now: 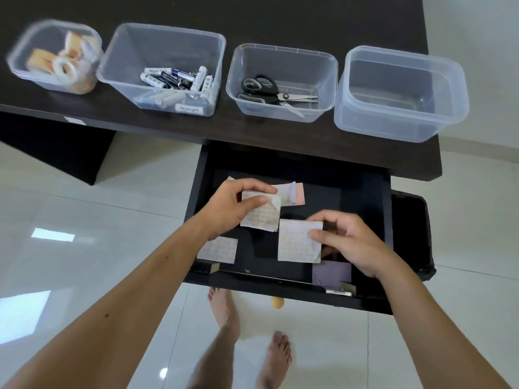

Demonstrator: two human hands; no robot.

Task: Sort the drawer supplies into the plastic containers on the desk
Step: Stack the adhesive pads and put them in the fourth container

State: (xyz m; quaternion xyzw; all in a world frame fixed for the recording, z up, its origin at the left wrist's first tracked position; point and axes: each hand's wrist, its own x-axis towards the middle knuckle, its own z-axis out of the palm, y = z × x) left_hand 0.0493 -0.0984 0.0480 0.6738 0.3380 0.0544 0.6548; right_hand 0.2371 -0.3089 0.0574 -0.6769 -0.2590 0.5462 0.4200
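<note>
Two bare feet (252,341) are standing on the white tiled floor (70,220) at 6 o'clock, beside a small yellow object (277,302) too blurred to identify. Above them the open drawer (365,301) is showing its dark inside. The right hand (356,245) is pinching a white patterned pad (297,242) between thumb and fingers; its palm is covering whatever lies beneath. The left hand (233,206) is gripping a second patterned pad (262,217) the same way, at 11 o'clock from the first. A third pad (219,249) is lying partly hidden under the left wrist. A pink pad (295,193) is peeking out behind the left hand, and a lilac pad (332,272) is lying at the drawer's front, at 5 o'clock from the held pads. Farther off, on the desk (280,18), four clear containers are sitting in a row: tape rolls (64,63) at 10 o'clock, smeared by blur, then batteries (179,80), then scissors (269,92), and the empty container (401,94) at 2 o'clock.
</note>
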